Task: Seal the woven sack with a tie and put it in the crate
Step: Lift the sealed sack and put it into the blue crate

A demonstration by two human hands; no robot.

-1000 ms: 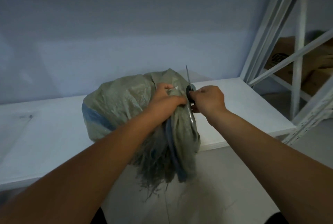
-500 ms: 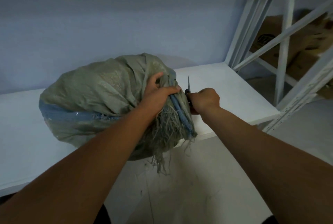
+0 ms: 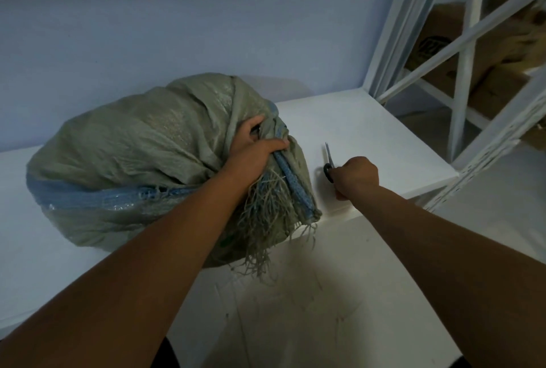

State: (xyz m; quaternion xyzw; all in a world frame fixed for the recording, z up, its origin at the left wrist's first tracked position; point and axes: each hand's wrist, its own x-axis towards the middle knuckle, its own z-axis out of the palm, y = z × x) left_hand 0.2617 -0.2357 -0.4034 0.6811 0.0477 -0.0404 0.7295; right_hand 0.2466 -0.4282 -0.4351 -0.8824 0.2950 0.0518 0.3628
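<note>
A grey-green woven sack lies on its side on the white counter, filling the left and middle of the frame, with its gathered mouth turned toward the counter's front edge. The left hand sits on that bunched neck, its fingers curled over the cloth and squeezing it together. This grip likely serves to hold the mouth closed and the sack steady. Below the grip a fringe of loose threads hangs over the edge, next to a blue stripe in the weave.

Just right of the sack, and apart from it, the right hand is closed in a fist around the black handle of a pair of scissors, blades pointing up and away from the cloth. That suits cutting or trimming near the neck, then carrying the blades clear. The hand hovers low over the counter, perhaps to set them down.

Whether a tie is around the neck I cannot tell, since the left hand covers that spot. No crate shows in the frame. A white metal rack with cardboard boxes behind it fills the upper right.
</note>
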